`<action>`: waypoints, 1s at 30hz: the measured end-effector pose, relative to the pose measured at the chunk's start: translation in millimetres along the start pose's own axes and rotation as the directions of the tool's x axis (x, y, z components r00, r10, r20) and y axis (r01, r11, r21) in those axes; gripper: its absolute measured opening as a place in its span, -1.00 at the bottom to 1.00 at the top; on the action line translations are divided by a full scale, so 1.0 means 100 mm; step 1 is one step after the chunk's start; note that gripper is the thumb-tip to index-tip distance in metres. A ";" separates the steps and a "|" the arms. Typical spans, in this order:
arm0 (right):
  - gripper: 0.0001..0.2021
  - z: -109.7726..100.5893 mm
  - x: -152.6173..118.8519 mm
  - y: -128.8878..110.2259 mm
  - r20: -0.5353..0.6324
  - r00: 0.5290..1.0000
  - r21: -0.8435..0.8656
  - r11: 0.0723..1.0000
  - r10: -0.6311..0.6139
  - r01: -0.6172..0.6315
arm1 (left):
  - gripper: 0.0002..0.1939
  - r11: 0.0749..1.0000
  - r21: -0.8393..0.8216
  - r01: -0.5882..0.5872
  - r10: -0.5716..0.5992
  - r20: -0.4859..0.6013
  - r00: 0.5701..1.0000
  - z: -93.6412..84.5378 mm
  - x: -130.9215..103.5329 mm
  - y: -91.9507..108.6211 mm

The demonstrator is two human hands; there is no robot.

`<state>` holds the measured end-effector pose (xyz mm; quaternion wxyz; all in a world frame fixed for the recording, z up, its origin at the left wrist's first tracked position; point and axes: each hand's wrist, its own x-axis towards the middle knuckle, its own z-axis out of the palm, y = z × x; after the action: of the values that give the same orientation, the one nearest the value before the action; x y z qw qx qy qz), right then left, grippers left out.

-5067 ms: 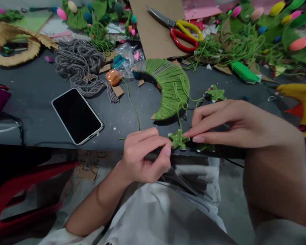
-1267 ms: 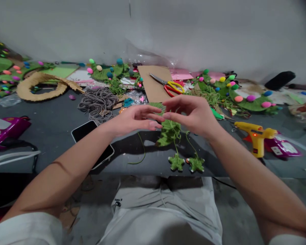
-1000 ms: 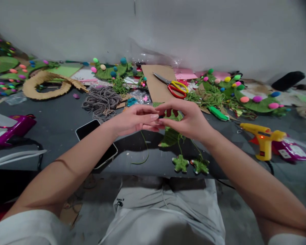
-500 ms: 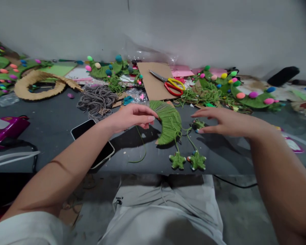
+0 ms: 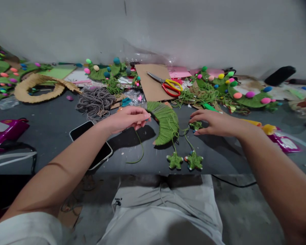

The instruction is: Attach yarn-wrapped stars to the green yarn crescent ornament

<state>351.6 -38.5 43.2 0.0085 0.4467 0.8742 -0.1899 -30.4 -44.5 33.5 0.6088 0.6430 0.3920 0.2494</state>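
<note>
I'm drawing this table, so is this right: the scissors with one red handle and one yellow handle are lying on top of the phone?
Not quite: the scissors do have one red handle and one yellow handle, but they lie on the brown cardboard, not the phone. The head view shows it.

The left hand (image 5: 129,119) pinches a small bluish bit (image 5: 147,119), mostly hidden; right of that pinch lies a green crescent (image 5: 168,124); the right hand (image 5: 214,123) spreads thumb and fingers at a small star (image 5: 197,125), with two yarn stars (image 5: 175,160) nearer the body.
</note>
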 end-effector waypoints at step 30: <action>-0.57 0.26 -0.28 -0.05 -0.374 0.886 0.517 0.855 0.273 -0.044 | -0.74 0.999 0.051 0.019 -0.020 0.021 1.000 0.03 0.01 -0.02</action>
<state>360.6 -71.8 26.1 -0.2851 0.5369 0.7345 -0.3015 -28.1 -45.8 30.8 0.5989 0.6572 0.3978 0.2263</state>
